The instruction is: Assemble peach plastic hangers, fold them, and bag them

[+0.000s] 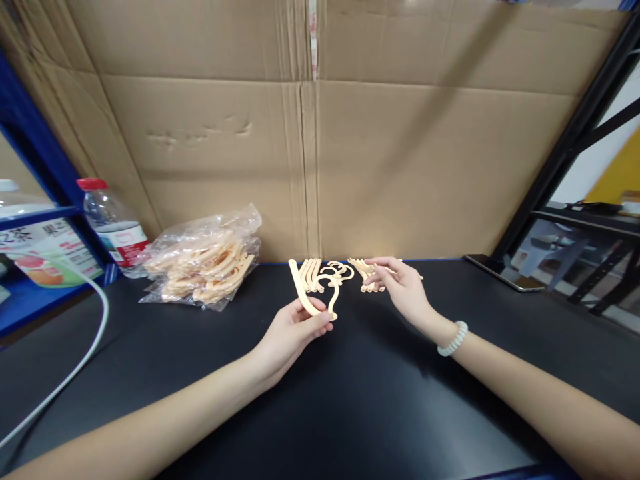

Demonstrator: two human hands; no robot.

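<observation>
My left hand (pixel 295 330) pinches a beige folding-hanger piece: a long curved arm (pixel 301 288) and a hook (pixel 334 297) that meet at the fingertips. Whether the two are fastened there, I cannot tell. Behind it, a row of similar curved arms (pixel 311 275) lies on the black table, with several loose hooks (pixel 341 268) beside them. My right hand (pixel 400 287) is over a second row of curved arms (pixel 367 288), its fingers stretched out and slightly apart. Part of that row is hidden by the fingers, and contact with a piece is unclear.
A clear plastic bag (pixel 205 257) full of beige hanger parts lies at the left. Behind it stands a red-capped bottle (pixel 117 230). A white cable (pixel 95 333) crosses the left side. A phone-like dark slab (pixel 503 272) lies at the back right, before a cardboard wall (pixel 400 167).
</observation>
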